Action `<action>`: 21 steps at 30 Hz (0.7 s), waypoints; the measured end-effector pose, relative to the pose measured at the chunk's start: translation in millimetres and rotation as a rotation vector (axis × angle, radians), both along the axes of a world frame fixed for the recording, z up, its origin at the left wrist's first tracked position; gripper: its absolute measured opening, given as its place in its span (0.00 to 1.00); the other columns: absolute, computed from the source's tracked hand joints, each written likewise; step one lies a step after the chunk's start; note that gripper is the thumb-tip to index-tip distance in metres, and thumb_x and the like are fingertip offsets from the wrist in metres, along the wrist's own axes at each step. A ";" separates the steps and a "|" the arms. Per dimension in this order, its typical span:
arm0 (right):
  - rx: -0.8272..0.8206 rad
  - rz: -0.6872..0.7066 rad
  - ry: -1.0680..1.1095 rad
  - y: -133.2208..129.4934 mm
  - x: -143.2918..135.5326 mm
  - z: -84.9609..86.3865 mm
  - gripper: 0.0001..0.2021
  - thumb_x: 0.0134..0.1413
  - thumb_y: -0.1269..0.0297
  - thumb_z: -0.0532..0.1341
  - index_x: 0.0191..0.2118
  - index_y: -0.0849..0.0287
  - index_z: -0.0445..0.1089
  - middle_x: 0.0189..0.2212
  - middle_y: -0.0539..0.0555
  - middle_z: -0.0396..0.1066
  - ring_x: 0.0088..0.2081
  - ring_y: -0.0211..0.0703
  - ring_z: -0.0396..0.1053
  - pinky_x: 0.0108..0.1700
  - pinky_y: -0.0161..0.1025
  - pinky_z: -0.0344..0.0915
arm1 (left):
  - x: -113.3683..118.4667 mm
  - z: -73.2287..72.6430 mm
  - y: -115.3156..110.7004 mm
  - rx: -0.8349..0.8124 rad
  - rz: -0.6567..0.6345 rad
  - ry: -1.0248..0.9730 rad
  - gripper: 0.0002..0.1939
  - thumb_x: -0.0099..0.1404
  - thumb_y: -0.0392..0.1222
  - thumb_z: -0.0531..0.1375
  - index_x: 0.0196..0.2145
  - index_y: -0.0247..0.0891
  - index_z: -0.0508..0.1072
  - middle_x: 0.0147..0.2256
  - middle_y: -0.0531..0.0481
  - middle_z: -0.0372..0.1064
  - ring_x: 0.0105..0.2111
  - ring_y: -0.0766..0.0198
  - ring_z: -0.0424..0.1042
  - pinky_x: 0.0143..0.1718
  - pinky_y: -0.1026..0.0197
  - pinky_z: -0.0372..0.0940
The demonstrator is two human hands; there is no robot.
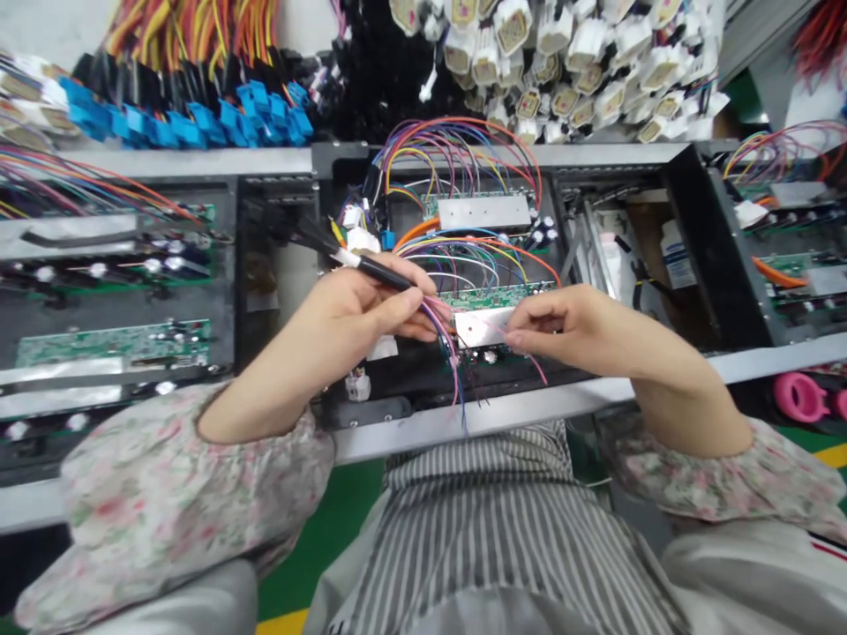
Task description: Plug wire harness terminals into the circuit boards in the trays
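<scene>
Between the thumb and fingers of my left hand (377,304) is a black-sleeved cable (386,272), from which several thin pink, purple and blue wires (453,360) hang down. My right hand (552,326) pinches a pink wire (537,363) from that bundle, its loose end pointing down to the right. Both hands are above a black fixture holding green circuit boards; the nearer board (493,297) has a silver metal plate (477,328) just beside my right fingertips. Coloured wires (490,251) arch over the boards behind my hands.
Blue connectors (191,123) on orange wires lie at the back left, white connectors (562,53) at the back right. More boards (112,344) sit at left. Pliers (641,278) and a white bottle (676,256) lie in the right compartment. A metal rail (516,410) runs along the front.
</scene>
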State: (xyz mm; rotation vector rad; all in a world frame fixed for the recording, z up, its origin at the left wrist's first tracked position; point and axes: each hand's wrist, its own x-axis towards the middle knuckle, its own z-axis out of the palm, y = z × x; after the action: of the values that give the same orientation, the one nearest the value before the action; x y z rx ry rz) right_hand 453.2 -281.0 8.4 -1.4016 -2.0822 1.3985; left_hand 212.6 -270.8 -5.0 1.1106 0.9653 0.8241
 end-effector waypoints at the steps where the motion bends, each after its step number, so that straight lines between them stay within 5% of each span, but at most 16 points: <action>1: 0.078 -0.059 -0.020 0.2 -0.1 1.2 0.09 0.56 0.61 0.60 0.27 0.58 0.71 0.19 0.46 0.68 0.22 0.33 0.64 0.24 0.33 0.59 | -1.2 -2.0 0.2 -0.002 -0.011 -0.020 0.04 0.63 0.40 0.61 0.32 0.38 0.73 0.30 0.49 0.75 0.30 0.62 0.78 0.33 0.61 0.75; 5: 0.445 -0.321 -0.019 1.9 -7.8 -3.2 0.04 0.56 0.66 0.62 0.31 0.56 0.72 0.26 0.48 0.74 0.27 0.36 0.71 0.30 0.35 0.66 | -4.4 -9.1 -0.6 0.009 -0.004 -0.139 0.06 0.64 0.43 0.61 0.38 0.40 0.71 0.31 0.51 0.76 0.31 0.62 0.79 0.32 0.62 0.76; 8: 0.611 -0.284 -0.092 6.5 -15.6 -14.8 0.04 0.54 0.69 0.62 0.30 0.55 0.73 0.29 0.48 0.77 0.29 0.37 0.73 0.32 0.35 0.68 | -4.1 -11.6 -2.5 0.034 0.058 -0.129 0.10 0.65 0.43 0.61 0.43 0.40 0.71 0.33 0.51 0.76 0.32 0.64 0.79 0.32 0.63 0.76; 21: 0.699 -0.127 -0.163 18.1 -21.1 -33.6 0.06 0.57 0.71 0.60 0.32 0.57 0.74 0.31 0.51 0.78 0.31 0.39 0.74 0.34 0.36 0.68 | -4.2 -18.5 -3.3 0.038 0.178 -0.096 0.09 0.65 0.44 0.62 0.43 0.39 0.74 0.32 0.52 0.77 0.30 0.65 0.79 0.31 0.64 0.77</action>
State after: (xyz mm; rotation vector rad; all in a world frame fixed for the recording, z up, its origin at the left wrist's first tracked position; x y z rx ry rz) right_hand 432.1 -262.9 -25.1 -1.3227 -2.2084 0.4280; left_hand 208.4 -274.1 -23.5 1.0183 0.9808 1.0350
